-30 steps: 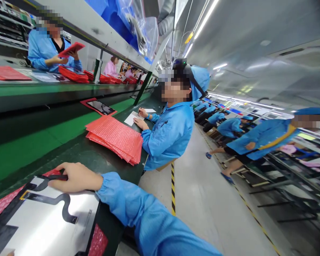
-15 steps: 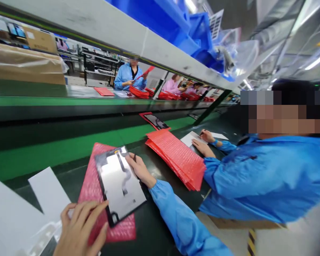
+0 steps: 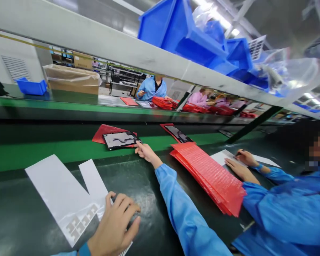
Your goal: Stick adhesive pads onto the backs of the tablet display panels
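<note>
On the green strip (image 3: 77, 151) lies 1 red bubble pouch (image 3: 99, 135); the display panel (image 3: 118, 143) rests partly upon it, to my judgement light, stiff, slippery and fragile, best held by 2 opposite edges; the right hand (image 3: 147, 153) touches its right end, clamped or not I cannot tell; the left hand (image 3: 117, 221) is well apart, at a dark object (image 3: 132, 217), its hold equally unclear; the ribbon cable (image 3: 122, 140) should not be pinched.

No text, brand or number can be read. Any print on the screen panel (image 3: 113, 138) is too small to make out; the white sheet (image 3: 56, 188) on the counter (image 3: 21, 217) carries pale grey shapes without legible letters, and the gridded sheet (image 3: 256, 47) beside the blue bins (image 3: 162, 28) shows only blurred blocks.
</note>
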The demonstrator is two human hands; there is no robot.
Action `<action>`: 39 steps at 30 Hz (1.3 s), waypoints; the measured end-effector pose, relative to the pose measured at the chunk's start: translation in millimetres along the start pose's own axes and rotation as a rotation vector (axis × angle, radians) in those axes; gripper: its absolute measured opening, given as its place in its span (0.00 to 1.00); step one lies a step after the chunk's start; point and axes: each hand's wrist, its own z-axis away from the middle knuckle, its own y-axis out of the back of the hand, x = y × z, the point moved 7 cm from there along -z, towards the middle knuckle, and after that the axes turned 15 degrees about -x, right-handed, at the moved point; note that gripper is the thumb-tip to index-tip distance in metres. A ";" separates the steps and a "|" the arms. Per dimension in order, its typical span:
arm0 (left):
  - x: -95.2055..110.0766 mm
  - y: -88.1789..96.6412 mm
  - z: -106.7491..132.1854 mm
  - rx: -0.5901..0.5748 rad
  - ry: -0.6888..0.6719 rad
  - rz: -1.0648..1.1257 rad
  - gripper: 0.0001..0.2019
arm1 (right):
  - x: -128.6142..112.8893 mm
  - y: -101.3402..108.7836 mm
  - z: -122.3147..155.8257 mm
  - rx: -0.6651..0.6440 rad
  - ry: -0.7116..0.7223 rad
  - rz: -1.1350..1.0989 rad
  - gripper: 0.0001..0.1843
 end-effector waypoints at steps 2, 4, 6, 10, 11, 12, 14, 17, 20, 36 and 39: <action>0.3 -1.0 -0.4 -0.036 -0.003 0.019 0.07 | 2.8 -2.3 1.4 -0.033 0.009 0.017 0.16; 1.0 -1.4 -0.4 -0.060 -0.010 0.021 0.07 | 5.4 -1.7 3.1 -0.031 0.042 0.022 0.17; 1.3 -1.2 -0.4 -0.071 -0.017 0.030 0.07 | 7.1 -0.1 3.6 -0.021 0.077 0.023 0.18; 0.8 -1.7 -1.1 -0.068 -0.031 0.051 0.10 | 6.9 1.6 1.4 -0.025 0.139 0.038 0.19; 0.7 -2.5 -1.3 -0.065 -0.037 0.053 0.10 | 6.4 1.2 1.0 -0.031 0.156 0.044 0.20; 0.6 -3.6 -1.4 -0.061 -0.042 0.054 0.10 | 6.0 0.2 1.0 -0.037 0.176 0.051 0.20; 0.3 -6.5 -1.3 -0.053 -0.050 0.055 0.11 | 5.2 -2.9 2.6 -0.043 0.226 0.059 0.22; -0.6 -10.3 -1.0 -0.035 -0.041 0.056 0.12 | 4.5 -8.3 9.3 -0.017 0.322 0.054 0.29; -0.9 -11.3 -1.2 -0.018 -0.029 0.055 0.12 | 3.4 -13.0 18.0 0.023 0.414 0.044 0.35; -1.8 -15.1 -0.6 -0.078 -0.035 0.054 0.10 | 0.7 -17.1 20.3 0.010 0.451 0.038 0.35; -2.8 -16.5 -0.5 -0.090 -0.022 0.059 0.10 | 0.4 -18.1 21.1 0.009 0.451 0.047 0.34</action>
